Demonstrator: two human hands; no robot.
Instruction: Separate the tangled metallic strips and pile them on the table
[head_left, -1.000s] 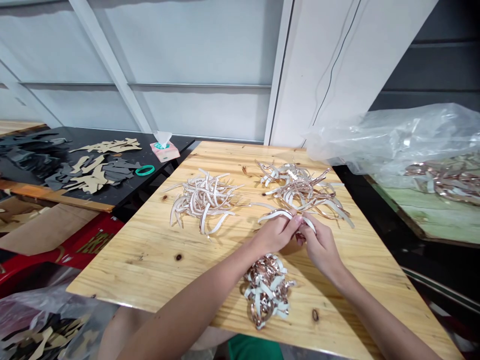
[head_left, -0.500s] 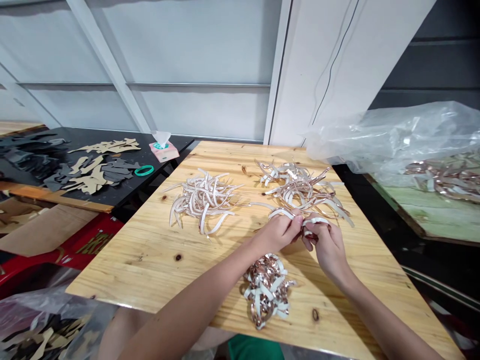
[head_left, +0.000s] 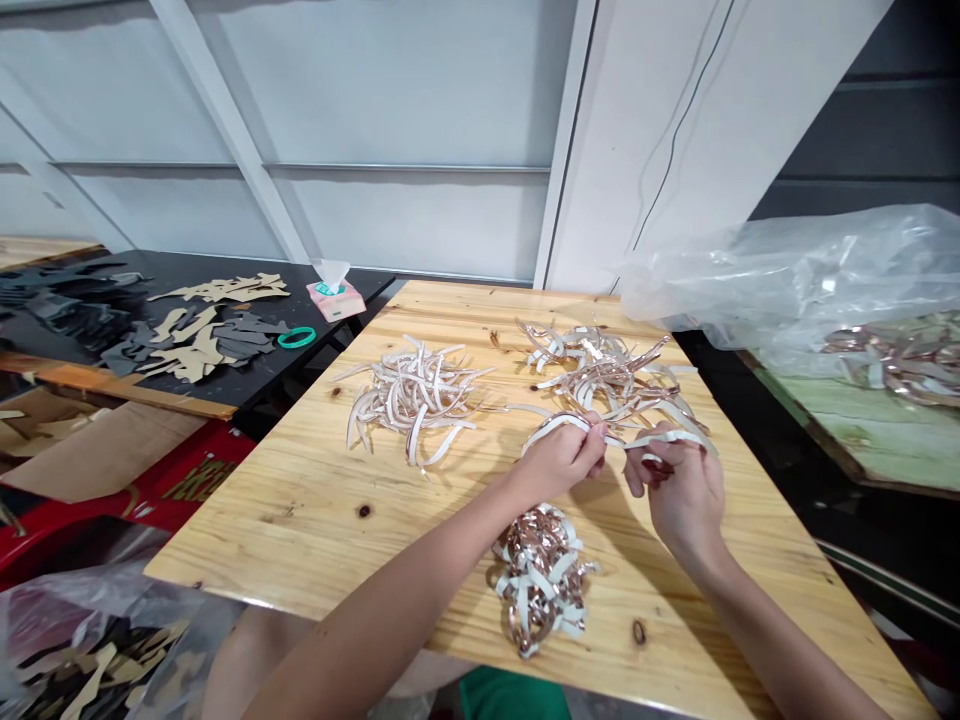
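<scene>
My left hand [head_left: 566, 457] pinches a white and rose-gold strip [head_left: 541, 428] near the middle right of the wooden table [head_left: 300, 530]. To its right, my right hand [head_left: 679, 485] is closed on a white strip [head_left: 671, 437]. A short gap separates the hands. Just beyond them lies a loose pile of shiny and pale strips [head_left: 600, 370]. Another pile of pale strips [head_left: 416, 395] rests left of my left hand. Nearer the front edge, a crumpled bundle of rose-gold and white pieces [head_left: 544, 580] lies below my hands.
On the black table [head_left: 262, 390] at left are beige cutouts [head_left: 195, 355], a green tape ring [head_left: 297, 338] and a tissue box [head_left: 335, 300]. Clear plastic [head_left: 810, 270] covers part of the green board [head_left: 832, 420] at right. A bag of scraps [head_left: 97, 670] sits lower left.
My right hand has moved right, away from my left hand, and a length of white strip now shows at its fingers. The view has shifted slightly.
</scene>
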